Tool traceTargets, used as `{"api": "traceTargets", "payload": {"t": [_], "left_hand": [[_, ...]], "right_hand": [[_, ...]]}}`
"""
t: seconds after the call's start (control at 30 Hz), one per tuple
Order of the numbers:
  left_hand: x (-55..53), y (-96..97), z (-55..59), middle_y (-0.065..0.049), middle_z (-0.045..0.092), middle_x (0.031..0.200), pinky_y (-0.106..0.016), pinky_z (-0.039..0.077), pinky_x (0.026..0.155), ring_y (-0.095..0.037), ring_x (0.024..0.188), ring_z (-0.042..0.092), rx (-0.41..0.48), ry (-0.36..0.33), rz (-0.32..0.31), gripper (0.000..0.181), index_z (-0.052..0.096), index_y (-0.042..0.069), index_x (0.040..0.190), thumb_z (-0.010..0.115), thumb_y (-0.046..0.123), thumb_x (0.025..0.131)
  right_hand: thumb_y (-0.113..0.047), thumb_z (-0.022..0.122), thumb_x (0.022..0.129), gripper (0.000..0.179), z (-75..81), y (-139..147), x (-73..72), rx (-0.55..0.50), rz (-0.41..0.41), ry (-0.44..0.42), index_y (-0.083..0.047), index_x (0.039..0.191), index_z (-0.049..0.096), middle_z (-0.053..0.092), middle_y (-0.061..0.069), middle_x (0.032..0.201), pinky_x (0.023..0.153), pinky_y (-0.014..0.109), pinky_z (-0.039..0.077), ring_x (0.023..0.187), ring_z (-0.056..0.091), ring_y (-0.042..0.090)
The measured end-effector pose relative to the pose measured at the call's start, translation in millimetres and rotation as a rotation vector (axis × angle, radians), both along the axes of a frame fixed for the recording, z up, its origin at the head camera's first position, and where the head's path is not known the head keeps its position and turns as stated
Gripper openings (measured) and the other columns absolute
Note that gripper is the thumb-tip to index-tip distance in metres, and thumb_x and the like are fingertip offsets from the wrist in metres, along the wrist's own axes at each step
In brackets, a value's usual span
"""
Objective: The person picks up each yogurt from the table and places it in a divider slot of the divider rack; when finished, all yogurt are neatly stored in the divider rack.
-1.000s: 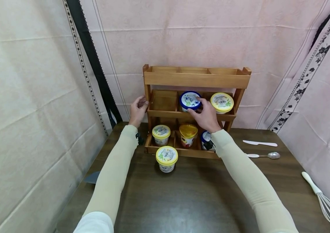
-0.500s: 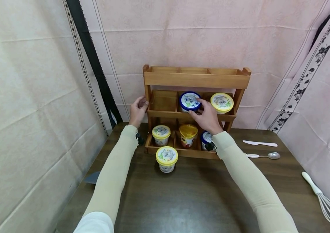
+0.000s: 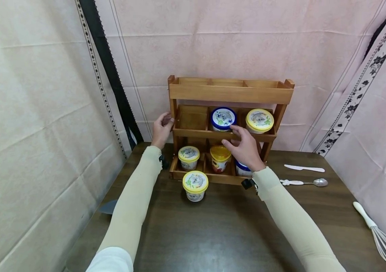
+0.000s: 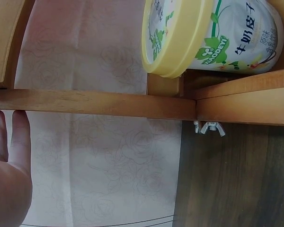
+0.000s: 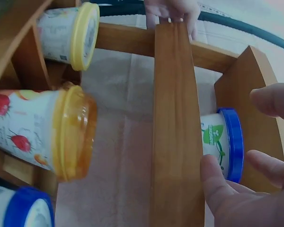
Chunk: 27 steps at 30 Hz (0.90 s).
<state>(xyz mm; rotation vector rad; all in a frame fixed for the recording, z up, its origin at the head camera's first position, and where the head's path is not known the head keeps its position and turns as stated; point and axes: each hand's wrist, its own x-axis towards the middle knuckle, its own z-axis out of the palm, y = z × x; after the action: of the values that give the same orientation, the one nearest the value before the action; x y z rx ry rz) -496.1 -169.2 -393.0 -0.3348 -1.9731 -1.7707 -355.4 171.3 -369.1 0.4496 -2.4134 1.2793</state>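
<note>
A tub with a blue lid (image 3: 223,118) sits in the middle compartment of the wooden rack's (image 3: 230,93) middle shelf. My right hand (image 3: 246,149) is just in front of and below it, fingers spread, holding nothing. In the right wrist view the fingertips (image 5: 213,172) are close to the tub (image 5: 234,144); contact cannot be told. My left hand (image 3: 161,129) rests at the rack's left post; in the left wrist view two straight fingers (image 4: 20,137) touch the post (image 4: 94,101). To the right, a yellow-lidded tub (image 3: 260,120) shares the middle shelf.
The bottom shelf holds a yellow-lidded tub (image 3: 188,156), an amber-lidded cup (image 3: 219,160) and a partly hidden blue-lidded tub (image 3: 243,169). Another yellow-lidded tub (image 3: 195,185) stands on the table in front. At right lie a knife (image 3: 304,167), a spoon (image 3: 319,182) and a whisk (image 3: 385,240).
My right hand has let go of the blue-lidded tub and drawn back, down and slightly right. The tub stays in its compartment. My left hand has not moved.
</note>
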Motion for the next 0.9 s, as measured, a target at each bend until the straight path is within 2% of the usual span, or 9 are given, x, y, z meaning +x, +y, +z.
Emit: {"api": "traceTargets", "payload": {"t": [0.23,0.37,0.57,0.8,0.9], "left_hand": [[-1.4,0.6,-0.4,-0.010,0.067,0.134,-0.041,0.053,0.106,-0.024,0.122,0.062,0.001,-0.006,-0.007,0.039,0.065,0.018,0.143,0.069,0.027,0.105],[-0.8,1.4,0.8,-0.011,0.066,0.135,-0.042,0.054,0.105,-0.025,0.123,0.061,-0.002,-0.021,0.002,0.040,0.064,0.017,0.144,0.068,0.026,0.106],[-0.2,1.0,1.5,-0.010,0.066,0.135,-0.042,0.054,0.106,-0.024,0.123,0.061,0.003,-0.016,-0.001,0.039,0.064,0.018,0.144,0.067,0.026,0.106],[-1.5,0.0,0.3,-0.010,0.067,0.134,-0.041,0.053,0.107,-0.024,0.123,0.062,0.000,-0.011,-0.002,0.038,0.066,0.018,0.142,0.068,0.026,0.105],[-2.1,-0.4,-0.6,-0.010,0.067,0.134,-0.041,0.053,0.107,-0.024,0.123,0.062,0.000,-0.012,-0.001,0.038,0.066,0.018,0.142,0.068,0.026,0.105]], "right_hand": [[-0.035,0.077,0.099,0.063,-21.6,-5,14.1,0.000,0.075,0.035,-0.012,0.152,0.053,0.050,0.012,0.156,0.102,0.055,0.058,0.140,0.056,0.034],[-0.035,0.077,0.099,0.058,-34.8,-9,19.1,0.000,0.123,-0.024,-0.013,0.149,0.056,0.054,0.014,0.151,0.100,0.054,0.059,0.137,0.058,0.038],[-0.032,0.076,0.099,0.058,-56.4,-19,22.3,-0.023,0.222,-0.113,-0.007,0.148,0.056,0.056,0.023,0.148,0.098,0.051,0.060,0.133,0.059,0.045],[-0.043,0.077,0.098,0.057,-81.7,-31,27.9,0.046,0.258,-0.168,-0.020,0.147,0.059,0.063,0.007,0.143,0.103,0.053,0.057,0.129,0.063,0.029],[-0.044,0.078,0.097,0.058,-90.2,-36,31.2,0.076,0.296,-0.165,-0.023,0.147,0.059,0.063,0.006,0.144,0.104,0.055,0.057,0.130,0.063,0.030]]}}
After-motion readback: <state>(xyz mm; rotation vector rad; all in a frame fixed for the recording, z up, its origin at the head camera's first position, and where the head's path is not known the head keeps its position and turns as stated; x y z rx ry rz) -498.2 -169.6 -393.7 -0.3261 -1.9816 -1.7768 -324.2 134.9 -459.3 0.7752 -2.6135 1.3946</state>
